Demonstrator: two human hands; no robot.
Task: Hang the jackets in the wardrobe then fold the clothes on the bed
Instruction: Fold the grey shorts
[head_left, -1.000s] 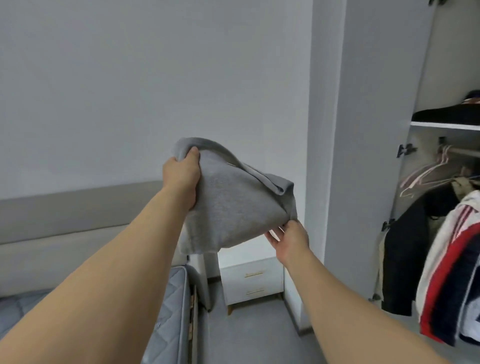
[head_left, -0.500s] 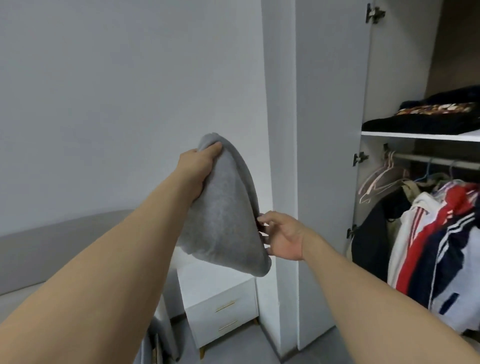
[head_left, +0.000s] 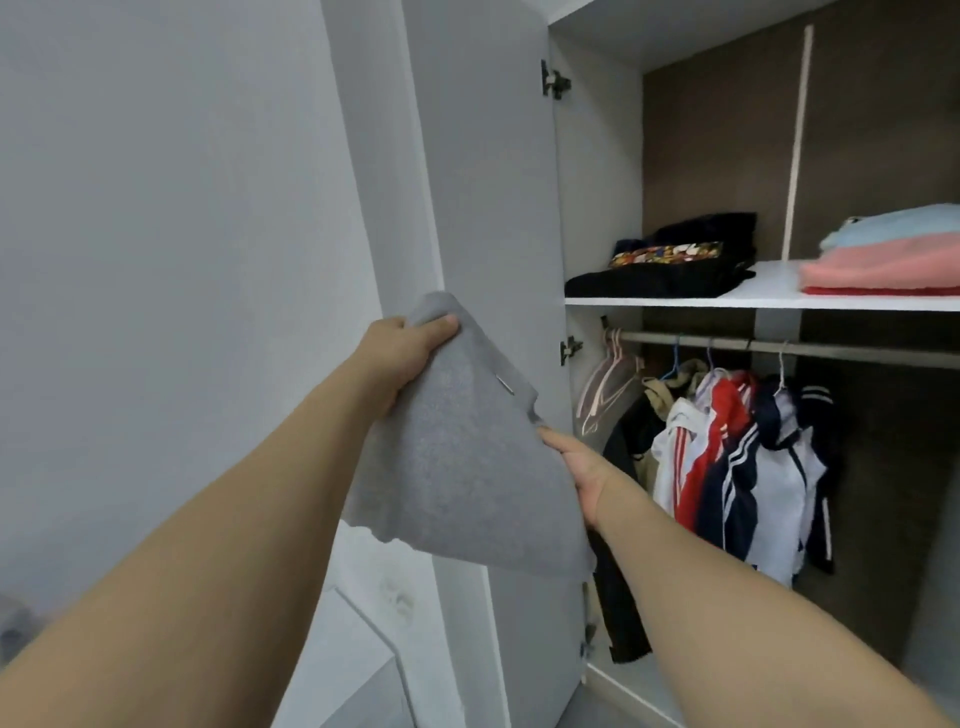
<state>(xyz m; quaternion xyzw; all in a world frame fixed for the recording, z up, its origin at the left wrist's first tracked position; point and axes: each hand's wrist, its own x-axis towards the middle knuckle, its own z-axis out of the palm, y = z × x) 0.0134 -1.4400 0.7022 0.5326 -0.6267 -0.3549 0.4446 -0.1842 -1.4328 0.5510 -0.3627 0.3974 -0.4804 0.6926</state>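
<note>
While the left hand (head_left: 400, 353) pinches the top corner of the folded grey knit garment (head_left: 457, 457) and the right hand (head_left: 576, 467) supports its edge from below, I judge the storing step; next, lift it to the white wardrobe shelf (head_left: 753, 299), above and right of the hands.

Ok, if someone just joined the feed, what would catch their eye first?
The folded grey garment at centre frame, held up by both hands: the left hand pinches its top corner, the right hand supports its right edge. Behind it stands the open wardrobe, with red, white and navy striped jackets hanging on the rail, and a black stack and a pink stack on the shelf above.
</note>
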